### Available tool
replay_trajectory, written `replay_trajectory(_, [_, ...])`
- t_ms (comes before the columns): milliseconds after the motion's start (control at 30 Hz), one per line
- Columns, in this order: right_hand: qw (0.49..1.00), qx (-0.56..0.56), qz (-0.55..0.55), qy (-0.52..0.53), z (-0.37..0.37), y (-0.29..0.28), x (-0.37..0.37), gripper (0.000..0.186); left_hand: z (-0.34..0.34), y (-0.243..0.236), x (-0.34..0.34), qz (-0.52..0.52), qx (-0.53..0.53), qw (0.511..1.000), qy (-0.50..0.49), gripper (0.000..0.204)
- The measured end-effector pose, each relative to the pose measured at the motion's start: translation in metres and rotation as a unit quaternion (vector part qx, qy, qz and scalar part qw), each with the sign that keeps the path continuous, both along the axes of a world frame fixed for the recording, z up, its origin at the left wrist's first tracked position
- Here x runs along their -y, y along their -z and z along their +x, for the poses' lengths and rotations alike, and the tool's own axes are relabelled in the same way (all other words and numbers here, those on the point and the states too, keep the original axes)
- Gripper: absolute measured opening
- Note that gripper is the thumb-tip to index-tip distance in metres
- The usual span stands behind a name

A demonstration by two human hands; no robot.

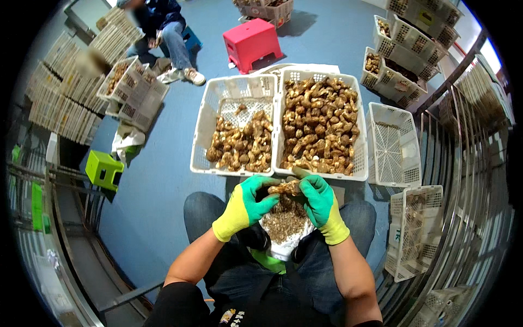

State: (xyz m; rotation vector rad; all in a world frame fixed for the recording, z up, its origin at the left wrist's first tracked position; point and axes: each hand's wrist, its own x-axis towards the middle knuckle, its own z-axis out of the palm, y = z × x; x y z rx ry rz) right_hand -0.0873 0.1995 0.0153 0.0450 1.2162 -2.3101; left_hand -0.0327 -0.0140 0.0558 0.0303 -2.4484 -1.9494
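My left hand [245,207] and my right hand [321,207], in green and yellow gloves, both grip one brown mushroom [284,188] with a knobbly stem. Under it, between my legs, lies a white sack or container [289,246] with brown trimmings [280,223] on it. Just beyond my hands stand two white plastic crates: the left one [197,147] holds a loose heap of mushrooms [242,141], and the right one [359,158] is much fuller of mushrooms [318,120].
White crates lie at right [395,152] [414,234], with loaded stacks [408,54] behind. A red stool [250,41] stands ahead, a green one [102,169] left. Another person [180,46] sits upper left near crates [131,92]. Metal railings [463,218] line the sides.
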Motion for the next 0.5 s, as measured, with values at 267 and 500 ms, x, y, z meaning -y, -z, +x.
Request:
replay_trajectory(267, [0.989,0.120,-0.083,-0.009,0.054,-0.011,0.012,0.013,0.042,0.024,-0.002,0.228,0.117,0.966,-0.025,0.046])
replay_trajectory(500, [0.979,-0.063,0.190,-0.044,0.039,0.007,-0.016,0.016,0.041,0.053,-0.006,0.029,0.086,0.995,0.040,0.046])
